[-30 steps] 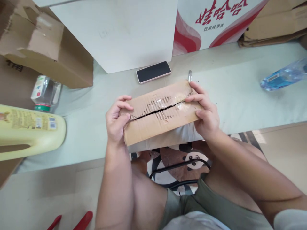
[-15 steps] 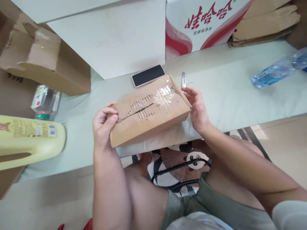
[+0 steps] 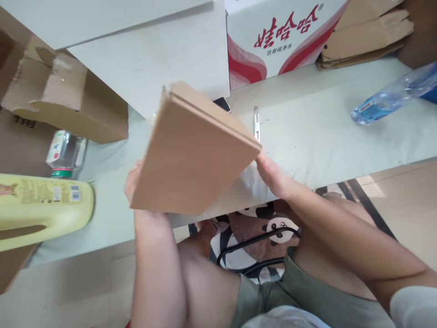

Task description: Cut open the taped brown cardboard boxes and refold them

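A brown cardboard box (image 3: 194, 159) is tilted up above the table, with a plain, untorn face turned toward me. My left hand (image 3: 132, 182) grips its left side, the fingers mostly hidden behind the cardboard. At the lower right corner, my right hand (image 3: 271, 175) holds the box, its fingertips out of sight behind the edge. Just beyond that hand a utility knife (image 3: 256, 125) lies on the pale table cover. Behind the box, only a corner of a dark-screened phone (image 3: 223, 104) shows.
At left lie a yellow jug (image 3: 51, 207) and a clear bottle with a green cap (image 3: 64, 155), near an open carton (image 3: 99, 109). White boxes (image 3: 153, 54) and a red-and-white carton (image 3: 285, 50) line the back. A plastic water bottle (image 3: 385, 100) and flattened cardboard (image 3: 365, 38) are at right.
The box has been turned over: its torn, taped face is now out of sight and a smooth face shows. It now covers most of the phone. Both hands have stayed on it.
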The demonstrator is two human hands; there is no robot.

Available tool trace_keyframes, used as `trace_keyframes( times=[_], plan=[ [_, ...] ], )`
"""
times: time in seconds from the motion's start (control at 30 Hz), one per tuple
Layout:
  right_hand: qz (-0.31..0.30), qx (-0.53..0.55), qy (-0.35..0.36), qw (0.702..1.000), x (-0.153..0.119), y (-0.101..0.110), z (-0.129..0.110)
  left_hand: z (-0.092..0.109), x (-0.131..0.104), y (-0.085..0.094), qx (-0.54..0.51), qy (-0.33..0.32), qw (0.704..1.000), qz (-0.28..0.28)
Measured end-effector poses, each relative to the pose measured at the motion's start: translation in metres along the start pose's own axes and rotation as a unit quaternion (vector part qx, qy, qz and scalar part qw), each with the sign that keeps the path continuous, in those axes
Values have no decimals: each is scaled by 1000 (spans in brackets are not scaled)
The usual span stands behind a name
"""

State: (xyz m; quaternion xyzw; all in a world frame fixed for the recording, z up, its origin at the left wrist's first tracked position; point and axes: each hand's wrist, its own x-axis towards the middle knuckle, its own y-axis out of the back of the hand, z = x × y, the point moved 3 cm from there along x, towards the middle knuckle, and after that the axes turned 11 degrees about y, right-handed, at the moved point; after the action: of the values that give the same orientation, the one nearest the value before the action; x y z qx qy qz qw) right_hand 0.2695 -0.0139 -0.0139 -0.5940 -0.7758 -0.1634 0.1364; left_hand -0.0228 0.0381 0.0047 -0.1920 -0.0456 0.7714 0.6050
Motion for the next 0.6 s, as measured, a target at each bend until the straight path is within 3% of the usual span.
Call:
trace_keyframes(
  times=[0.13,0.33,0.43,0.5,0.6],
  plan=[
    [-42,-19,46,998,-3,-5,-2,-19,-5,-19,-54,80,994,-60],
    [56,-19,50,997,-2,1,6,-34,-19,-39,34,123,991,-30],
    [64,-44,22,997,-4,5,4,-39,-22,-37,57,201,977,-29],
    [70,-51,-3,996,-6,6,3,-40,-23,-36,71,262,959,-76],
    [96,-23,-1,995,-7,8,0,-40,-28,-36,130,291,934,-162]
  ],
)
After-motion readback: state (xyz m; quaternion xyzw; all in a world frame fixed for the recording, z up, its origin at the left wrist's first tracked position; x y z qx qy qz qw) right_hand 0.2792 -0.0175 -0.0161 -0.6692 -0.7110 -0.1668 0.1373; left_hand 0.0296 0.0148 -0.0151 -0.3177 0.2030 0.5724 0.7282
